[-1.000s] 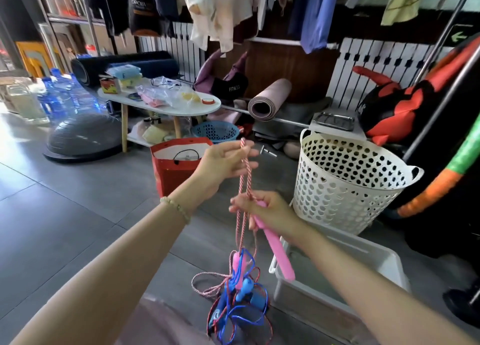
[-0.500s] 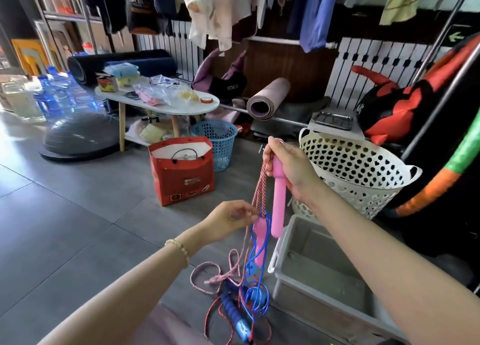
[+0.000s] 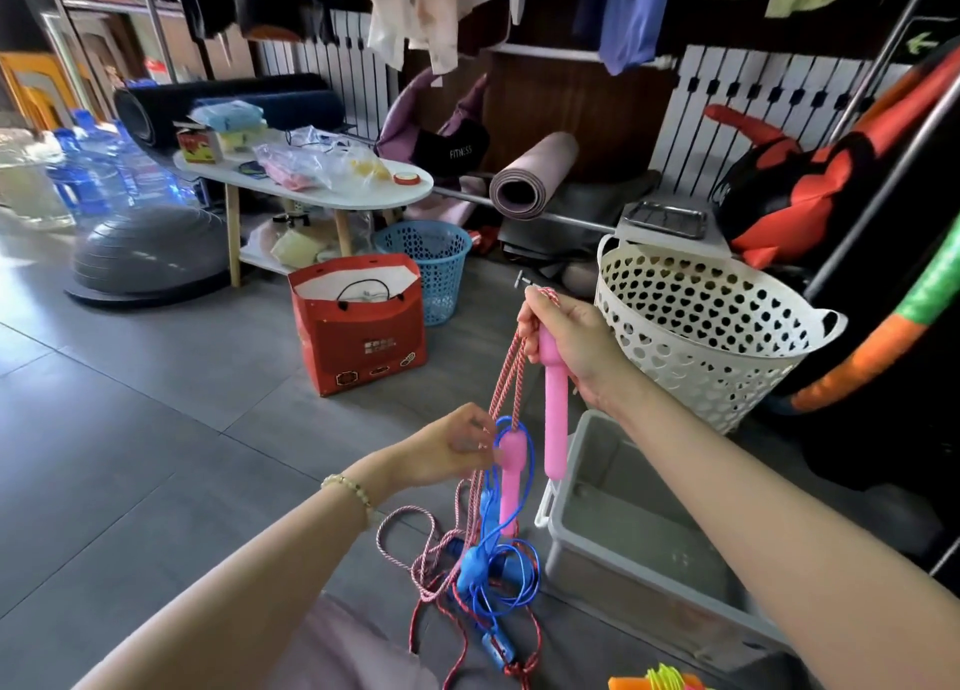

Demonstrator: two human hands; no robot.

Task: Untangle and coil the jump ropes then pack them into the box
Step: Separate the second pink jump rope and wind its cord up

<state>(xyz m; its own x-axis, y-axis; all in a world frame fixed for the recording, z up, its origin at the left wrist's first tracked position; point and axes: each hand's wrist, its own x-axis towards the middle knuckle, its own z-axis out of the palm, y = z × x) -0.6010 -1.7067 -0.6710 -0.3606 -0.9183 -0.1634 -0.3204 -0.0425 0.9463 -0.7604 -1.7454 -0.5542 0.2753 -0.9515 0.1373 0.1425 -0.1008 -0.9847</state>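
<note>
My right hand (image 3: 569,343) is raised and grips a pink jump-rope handle (image 3: 555,414) together with loops of its pink-and-white cord (image 3: 506,372). Lower down, my left hand (image 3: 449,447) pinches the cords beside the second pink handle (image 3: 509,473), which hangs inside a loop of blue rope (image 3: 524,486). A tangle of blue rope with blue handles (image 3: 475,567) and red-and-white cord (image 3: 410,549) lies on the floor below. The grey plastic box (image 3: 623,559) stands open just right of the tangle.
A white perforated laundry basket (image 3: 696,325) stands behind the box. A red paper bag (image 3: 358,325) and a blue basket (image 3: 426,268) sit on the grey tiles further back, before a cluttered white table (image 3: 306,190). Bright orange and yellow items (image 3: 660,681) lie at the bottom edge.
My right hand has gone from low to high, lifting the pink handle and cord. My left hand dropped from the top of the cord to the second pink handle.
</note>
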